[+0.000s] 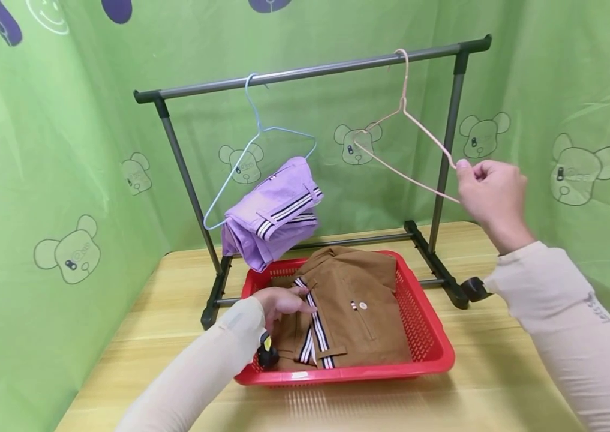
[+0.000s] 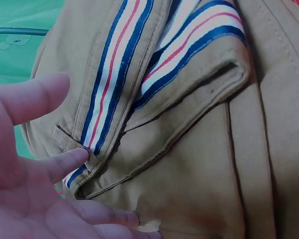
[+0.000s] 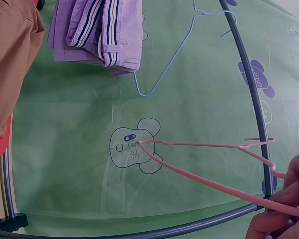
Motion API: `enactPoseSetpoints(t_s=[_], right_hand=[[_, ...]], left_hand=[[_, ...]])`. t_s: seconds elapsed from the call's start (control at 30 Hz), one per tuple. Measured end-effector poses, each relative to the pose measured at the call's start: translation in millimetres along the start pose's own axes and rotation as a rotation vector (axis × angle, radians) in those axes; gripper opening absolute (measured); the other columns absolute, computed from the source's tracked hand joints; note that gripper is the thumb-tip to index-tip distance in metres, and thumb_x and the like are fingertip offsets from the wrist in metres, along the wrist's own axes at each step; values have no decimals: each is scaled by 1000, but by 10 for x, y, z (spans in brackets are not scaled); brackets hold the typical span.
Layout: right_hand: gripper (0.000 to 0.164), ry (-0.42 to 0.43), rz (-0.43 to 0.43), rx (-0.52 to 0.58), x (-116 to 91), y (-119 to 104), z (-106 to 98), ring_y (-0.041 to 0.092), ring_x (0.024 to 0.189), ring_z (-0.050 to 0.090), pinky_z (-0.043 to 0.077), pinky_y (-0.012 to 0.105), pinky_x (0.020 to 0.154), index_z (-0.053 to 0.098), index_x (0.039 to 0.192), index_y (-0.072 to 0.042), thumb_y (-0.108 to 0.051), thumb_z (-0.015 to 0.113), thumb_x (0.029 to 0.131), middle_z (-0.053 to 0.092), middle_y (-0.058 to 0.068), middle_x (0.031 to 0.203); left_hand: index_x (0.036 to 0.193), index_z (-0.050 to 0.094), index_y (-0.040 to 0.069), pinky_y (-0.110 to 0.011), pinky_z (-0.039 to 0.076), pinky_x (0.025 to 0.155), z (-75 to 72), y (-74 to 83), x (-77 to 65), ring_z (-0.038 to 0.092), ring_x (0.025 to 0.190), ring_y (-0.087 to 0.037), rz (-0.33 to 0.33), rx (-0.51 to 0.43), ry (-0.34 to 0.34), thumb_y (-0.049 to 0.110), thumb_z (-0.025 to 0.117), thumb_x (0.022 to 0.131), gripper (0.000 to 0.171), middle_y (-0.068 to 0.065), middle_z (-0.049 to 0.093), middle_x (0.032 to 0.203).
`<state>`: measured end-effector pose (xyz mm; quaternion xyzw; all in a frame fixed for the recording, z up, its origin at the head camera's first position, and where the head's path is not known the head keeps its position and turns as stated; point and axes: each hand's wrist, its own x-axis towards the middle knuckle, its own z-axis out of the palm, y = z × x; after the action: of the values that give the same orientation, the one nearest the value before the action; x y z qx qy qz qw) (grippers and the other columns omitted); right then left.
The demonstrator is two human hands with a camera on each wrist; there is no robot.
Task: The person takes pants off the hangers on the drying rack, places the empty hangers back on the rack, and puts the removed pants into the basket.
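Brown trousers [image 1: 361, 306] with a striped inner waistband lie folded in a red basket [image 1: 434, 354]. My left hand [image 1: 283, 303] reaches over their waistband with fingers spread and mostly straight; in the left wrist view a fingertip touches the striped band [image 2: 114, 69] near a belt loop. At the right, my right hand [image 1: 493, 186] pinches the corner of a pink hanger [image 1: 418, 123], whose hook sits on the rack's bar [image 1: 326, 71]. Folded lilac trousers [image 1: 278, 207] hang over a blue hanger [image 1: 234, 171] on the same bar, left of the pink one.
The black and grey rack stands on a wooden table [image 1: 153, 336], its right foot [image 1: 436, 270] behind the basket's right side. A green curtain [image 1: 40, 180] with bear prints surrounds the table. The lilac trousers hang just above the basket's back left rim.
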<state>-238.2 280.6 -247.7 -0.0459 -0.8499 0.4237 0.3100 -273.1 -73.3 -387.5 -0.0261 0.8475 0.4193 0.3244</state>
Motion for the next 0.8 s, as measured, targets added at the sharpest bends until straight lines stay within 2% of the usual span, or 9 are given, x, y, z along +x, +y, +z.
enactPoseSetpoints(t_s=[0.3,0.5,0.63,0.7,0.8], right_hand=[[43,9,-5,54,-72,63,60,13,61,50,43,23,47,62,109,1,-39,49,99,56,-7,72],[21,58,29,153,-131,104,87,11,65,48,41,18,48,59,104,-13,-32,52,99,54,-4,81],[7,109,37,220,-190,130,115,10,70,47,41,15,52,56,100,-20,-27,54,98,53,-3,84],[4,123,44,256,-222,140,127,8,71,50,43,13,53,55,100,-21,-24,54,98,53,-3,86],[3,129,66,310,-265,151,139,7,73,53,46,12,56,54,101,-21,-20,54,99,53,-3,88]], left_hand=[[147,38,29,-84,28,81,-34,-92,-43,16,137,-54,4,-90,31,28,71,87,68,-22,19,155],[146,40,22,-84,20,87,-83,-57,-109,15,137,-55,30,-164,46,24,71,88,66,-24,18,155],[147,38,15,-82,23,89,-119,-27,-144,18,138,-52,69,-133,36,24,70,89,67,-23,20,155],[147,37,12,-80,25,90,-138,-23,-167,20,139,-49,111,-105,30,25,69,90,67,-23,23,154],[143,40,6,-71,30,97,-170,-30,-212,27,137,-43,188,-51,58,26,69,90,64,-21,32,149]])
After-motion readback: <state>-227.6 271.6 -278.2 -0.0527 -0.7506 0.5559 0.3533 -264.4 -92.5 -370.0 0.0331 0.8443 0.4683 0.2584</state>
